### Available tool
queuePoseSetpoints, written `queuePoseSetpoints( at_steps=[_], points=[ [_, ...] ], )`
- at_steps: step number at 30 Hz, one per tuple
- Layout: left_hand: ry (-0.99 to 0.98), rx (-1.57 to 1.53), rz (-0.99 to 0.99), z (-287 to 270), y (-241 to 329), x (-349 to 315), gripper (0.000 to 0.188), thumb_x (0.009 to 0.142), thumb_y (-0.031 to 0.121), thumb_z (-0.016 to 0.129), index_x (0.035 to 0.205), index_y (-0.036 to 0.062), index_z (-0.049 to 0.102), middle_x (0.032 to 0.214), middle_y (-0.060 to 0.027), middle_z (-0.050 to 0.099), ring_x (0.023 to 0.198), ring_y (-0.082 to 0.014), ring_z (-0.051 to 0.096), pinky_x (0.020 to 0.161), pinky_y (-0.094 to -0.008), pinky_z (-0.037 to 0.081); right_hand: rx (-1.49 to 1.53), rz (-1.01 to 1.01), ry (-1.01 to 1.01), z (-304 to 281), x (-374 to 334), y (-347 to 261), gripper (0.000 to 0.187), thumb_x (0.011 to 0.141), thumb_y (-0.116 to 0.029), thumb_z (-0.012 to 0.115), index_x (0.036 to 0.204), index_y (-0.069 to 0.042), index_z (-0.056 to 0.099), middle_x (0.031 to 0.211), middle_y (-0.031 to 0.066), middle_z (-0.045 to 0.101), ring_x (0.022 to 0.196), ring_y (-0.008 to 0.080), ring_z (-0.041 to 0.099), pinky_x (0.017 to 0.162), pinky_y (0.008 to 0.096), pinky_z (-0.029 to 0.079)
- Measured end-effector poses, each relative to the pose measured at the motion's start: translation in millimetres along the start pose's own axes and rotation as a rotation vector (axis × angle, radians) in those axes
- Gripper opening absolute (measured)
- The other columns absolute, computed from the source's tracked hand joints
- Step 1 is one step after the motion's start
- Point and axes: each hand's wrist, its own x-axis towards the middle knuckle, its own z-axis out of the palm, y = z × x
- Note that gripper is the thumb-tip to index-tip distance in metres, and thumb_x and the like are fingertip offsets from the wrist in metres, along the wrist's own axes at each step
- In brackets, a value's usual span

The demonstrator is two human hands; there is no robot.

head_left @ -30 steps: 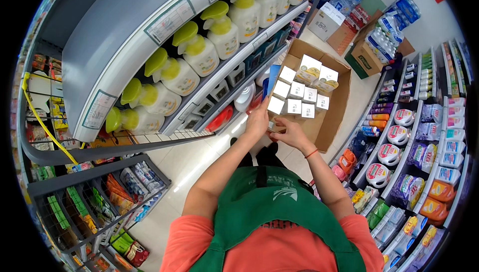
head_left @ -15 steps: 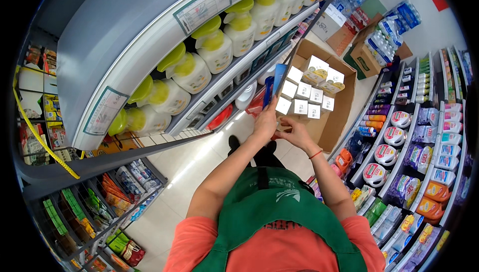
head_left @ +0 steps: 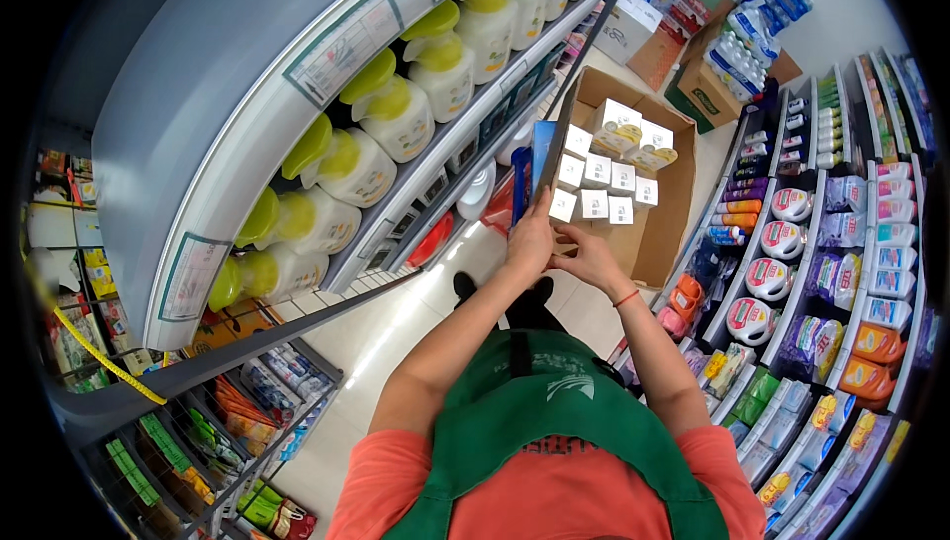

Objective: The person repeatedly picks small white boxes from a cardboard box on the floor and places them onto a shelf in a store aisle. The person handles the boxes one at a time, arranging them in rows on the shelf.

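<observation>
An open cardboard box [head_left: 662, 232] stands tilted before me, with several small white cartons [head_left: 594, 171] grouped inside it. My left hand [head_left: 530, 240] is closed on the box's left wall, at its near end. Next to it, my right hand [head_left: 586, 257] has its fingers curled at the near left corner of the same box, with the thumb toward my left hand. The fingertips of both hands are partly hidden. A flat blue item [head_left: 523, 179] shows just past my left hand, along the outer side of the box; I cannot tell whether the hand touches it.
White pump bottles with lime-green tops [head_left: 395, 116] line a curved shelf at the left. Laundry and cleaning goods fill the shelves [head_left: 813, 243] on the right. Bottled water packs [head_left: 737, 60] sit at the far right. A yellow cord [head_left: 104, 354] hangs at the left. Pale floor tiles [head_left: 388, 327] lie below.
The view has turned slightly, so shelves and box sit a little differently in it. Both hands remain at the box's near left corner, and the white cartons stay grouped inside.
</observation>
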Motion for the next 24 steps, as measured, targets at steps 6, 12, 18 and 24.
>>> queuePoseSetpoints(
  at_steps=[6, 12, 18, 24],
  points=[
    [-0.014, -0.011, -0.031, -1, -2, -2, 0.058, 0.096, 0.008, 0.047, 0.153, 0.0094, 0.034, 0.127, -0.0275, 0.059, 0.113, -0.0434, 0.058, 0.095, -0.0473, 0.047, -0.037, -0.034, -0.001, 4, 2, 3, 0.070, 0.077, -0.045, 0.077, 0.129, -0.003, 0.059, 0.113, 0.0182, 0.071, 0.091, 0.0305, 0.072, 0.083, 0.0388, 0.057],
    [0.014, -0.044, 0.028, -3, -8, -5, 0.059, 0.097, 0.010, 0.047, 0.154, 0.0109, 0.032, 0.126, -0.0290, 0.059, 0.112, -0.0448, 0.058, 0.095, -0.0484, 0.047, -0.040, 0.000, -0.055, 2, 2, -3, 0.071, 0.077, -0.047, 0.077, 0.129, -0.002, 0.059, 0.113, 0.0195, 0.070, 0.092, 0.0316, 0.071, 0.084, 0.0394, 0.056],
    [0.029, 0.029, -0.045, -4, 9, -14, 0.064, 0.097, 0.007, 0.048, 0.156, 0.0056, 0.023, 0.145, -0.0261, 0.044, 0.130, -0.0424, 0.046, 0.106, -0.0451, 0.041, 0.015, -0.025, -0.089, -4, 4, 4, 0.071, 0.075, -0.040, 0.079, 0.131, -0.002, 0.058, 0.117, 0.0206, 0.068, 0.099, 0.0320, 0.069, 0.085, 0.0381, 0.056],
    [0.058, -0.175, 0.006, 11, 16, -18, 0.066, 0.091, -0.001, 0.047, 0.153, -0.0009, 0.023, 0.151, -0.0253, 0.037, 0.139, -0.0399, 0.038, 0.114, -0.0426, 0.033, 0.040, -0.025, -0.123, -16, 0, 2, 0.072, 0.073, -0.032, 0.081, 0.134, -0.004, 0.057, 0.122, 0.0213, 0.066, 0.105, 0.0317, 0.068, 0.088, 0.0378, 0.055]
  ],
)
